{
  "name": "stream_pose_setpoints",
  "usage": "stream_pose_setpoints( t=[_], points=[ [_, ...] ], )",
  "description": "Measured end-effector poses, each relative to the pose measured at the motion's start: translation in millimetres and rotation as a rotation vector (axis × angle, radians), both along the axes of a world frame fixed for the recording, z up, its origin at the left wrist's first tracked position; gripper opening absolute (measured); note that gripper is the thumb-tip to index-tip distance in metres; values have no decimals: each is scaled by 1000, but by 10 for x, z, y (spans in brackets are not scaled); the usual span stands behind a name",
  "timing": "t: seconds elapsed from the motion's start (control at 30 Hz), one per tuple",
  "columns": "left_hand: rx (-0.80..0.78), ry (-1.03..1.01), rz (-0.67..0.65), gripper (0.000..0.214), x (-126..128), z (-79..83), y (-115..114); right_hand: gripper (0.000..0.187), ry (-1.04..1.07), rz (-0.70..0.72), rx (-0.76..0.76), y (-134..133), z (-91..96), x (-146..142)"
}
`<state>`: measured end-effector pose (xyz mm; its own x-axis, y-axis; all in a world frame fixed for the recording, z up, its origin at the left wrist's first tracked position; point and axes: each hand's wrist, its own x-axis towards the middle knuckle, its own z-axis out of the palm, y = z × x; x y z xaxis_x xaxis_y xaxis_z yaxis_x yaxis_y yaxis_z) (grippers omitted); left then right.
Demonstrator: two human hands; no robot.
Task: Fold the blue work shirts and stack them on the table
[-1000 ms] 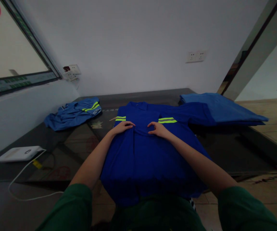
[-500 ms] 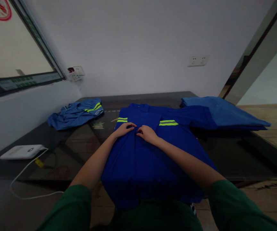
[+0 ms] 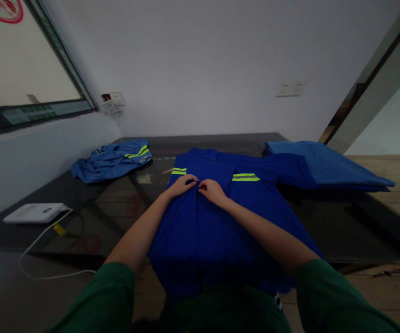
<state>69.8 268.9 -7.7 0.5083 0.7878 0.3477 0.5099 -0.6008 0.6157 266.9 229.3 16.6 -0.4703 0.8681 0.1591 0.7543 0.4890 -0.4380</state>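
A dark blue work jacket (image 3: 234, 217) with yellow-green reflective stripes lies front up on the table, collar toward the wall, its lower part hanging over the near edge. At the front opening, my left hand (image 3: 183, 185) pinches the jacket's edge between thumb and fingers. Just beside it, my right hand (image 3: 212, 190) is closed on the facing edge of the same placket. Both sets of fingertips nearly meet at chest height, a little below the stripes. Whether a button sits between them is too small to tell. One sleeve stretches out to the right.
On the dark table (image 3: 325, 226), a crumpled lighter blue garment (image 3: 113, 162) lies at the back left. Folded blue clothes (image 3: 325, 162) are stacked on the right, under the sleeve's end. A white power bank (image 3: 35, 212) with a white cable (image 3: 43, 238) rests at the left.
The view has shifted slightly. Both hands stay at the same spot on the jacket's front, with the right fingertips curled a little closer together.
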Motion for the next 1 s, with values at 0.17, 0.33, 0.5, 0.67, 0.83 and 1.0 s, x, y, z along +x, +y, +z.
stream_pose_setpoints(
  t=[0.17,0.33,0.5,0.67,0.83,1.0],
  points=[
    [5,78,48,23,1,-6,11,25,-159,87,140,-168,17,84],
    [103,151,28,18,36,-31,26,32,-355,163,323,-360,10,202],
    [176,296,90,13,117,-48,-8,39,-422,194,426,-444,-37,257],
    [202,416,145,22,204,-30,-79,39,-436,220,434,-477,-41,266],
    [201,427,138,25,221,-12,-129,41,-429,220,418,-458,-42,284],
    [193,496,145,42,228,-25,-137,39,-389,216,409,-428,-77,293]
  ],
)
